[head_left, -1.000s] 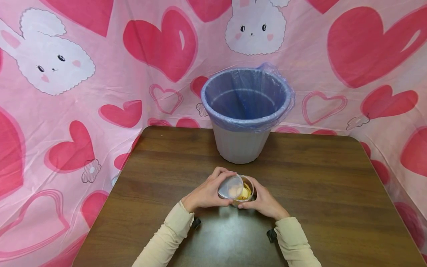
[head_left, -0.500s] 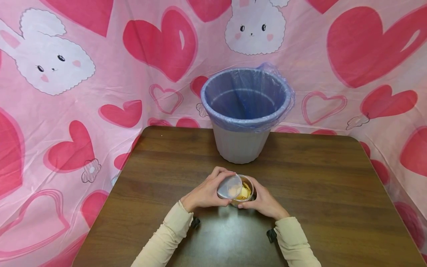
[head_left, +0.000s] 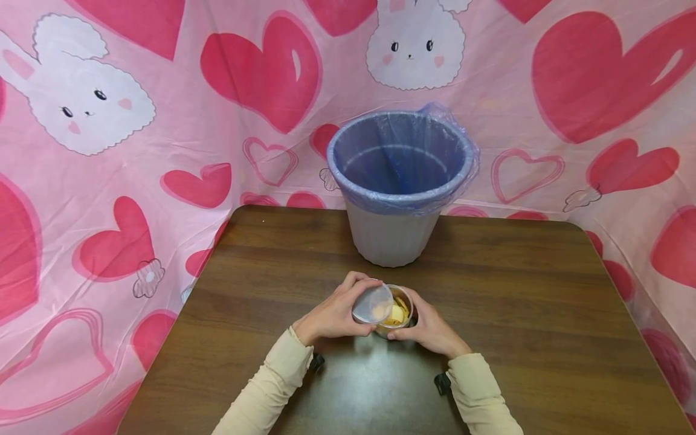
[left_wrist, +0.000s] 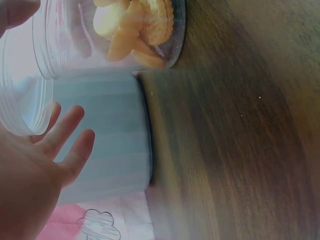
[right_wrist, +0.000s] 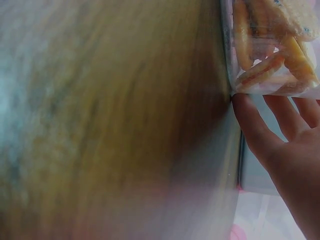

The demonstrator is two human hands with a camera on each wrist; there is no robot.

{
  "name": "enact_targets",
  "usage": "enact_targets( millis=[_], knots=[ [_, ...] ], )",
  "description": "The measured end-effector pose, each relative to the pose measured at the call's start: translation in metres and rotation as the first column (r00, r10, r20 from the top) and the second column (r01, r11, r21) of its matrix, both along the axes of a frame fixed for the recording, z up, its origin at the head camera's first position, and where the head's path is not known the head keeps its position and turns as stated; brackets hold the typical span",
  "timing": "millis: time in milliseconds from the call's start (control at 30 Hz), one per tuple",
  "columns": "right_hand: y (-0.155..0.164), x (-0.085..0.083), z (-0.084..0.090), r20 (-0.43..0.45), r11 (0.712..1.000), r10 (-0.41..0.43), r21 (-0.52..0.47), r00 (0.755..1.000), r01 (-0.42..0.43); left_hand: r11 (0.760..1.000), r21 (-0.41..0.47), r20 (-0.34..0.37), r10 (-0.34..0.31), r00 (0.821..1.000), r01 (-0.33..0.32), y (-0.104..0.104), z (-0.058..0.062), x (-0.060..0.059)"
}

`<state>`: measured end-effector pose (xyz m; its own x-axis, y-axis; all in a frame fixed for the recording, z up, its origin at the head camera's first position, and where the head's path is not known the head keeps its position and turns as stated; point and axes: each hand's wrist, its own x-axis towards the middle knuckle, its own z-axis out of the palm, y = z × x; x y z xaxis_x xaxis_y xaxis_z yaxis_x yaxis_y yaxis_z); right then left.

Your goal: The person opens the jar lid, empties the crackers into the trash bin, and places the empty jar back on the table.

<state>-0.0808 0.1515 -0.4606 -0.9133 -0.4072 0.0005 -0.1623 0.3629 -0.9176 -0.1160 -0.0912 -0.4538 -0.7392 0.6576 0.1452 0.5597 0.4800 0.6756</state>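
My left hand (head_left: pixel 338 311) pinches a clear round plastic lid (head_left: pixel 371 305) by its edge, thumb on the near side and fingers on the far side. The lid is tilted beside the mouth of a clear plastic jar (left_wrist: pixel 62 47), overlapping its left part in the head view. Inside the jar lie several golden cookies (left_wrist: pixel 132 30), some with ridged edges. On the jar's right side, my right hand (head_left: pixel 432 329) grips the wall between thumb and fingers. In the right wrist view its fingers (right_wrist: pixel 257 122) reach along the jar, which stands on the table.
Behind the hands, a grey-white trash bin (head_left: pixel 391 238) with a blue plastic liner (head_left: pixel 402 202) stands on the brown wood-grain table (head_left: pixel 544 314). A pink cloth (head_left: pixel 228 121) printed with hearts and rabbits hangs around the back and sides.
The lid in my left hand has shifted slightly left, uncovering a little more of the jar's mouth. My right hand and the jar have stayed nearly still.
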Motion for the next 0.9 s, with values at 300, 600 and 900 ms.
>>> enact_targets(
  millis=[300, 600, 900],
  knots=[
    [-0.0005, -0.0005, -0.0021, 0.020, 1.000, -0.004, -0.001, 1.000, 0.004, 1.000, 0.004, -0.009, 0.006, 1.000, -0.006, -0.0028, -0.0012, 0.0006],
    [-0.0010, 0.0000, -0.0012, 0.039, 1.000, -0.008, -0.005, 0.999, 0.008, 1.000, 0.001, 0.003, 0.019, 1.000, -0.019, -0.0059, -0.0003, 0.0025],
    [-0.0014, 0.0003, -0.0013, 0.027, 1.000, -0.007, -0.013, 1.000, 0.007, 0.999, 0.006, 0.020, 0.040, 0.999, -0.040, -0.0097, 0.0004, 0.0030]
  ],
)
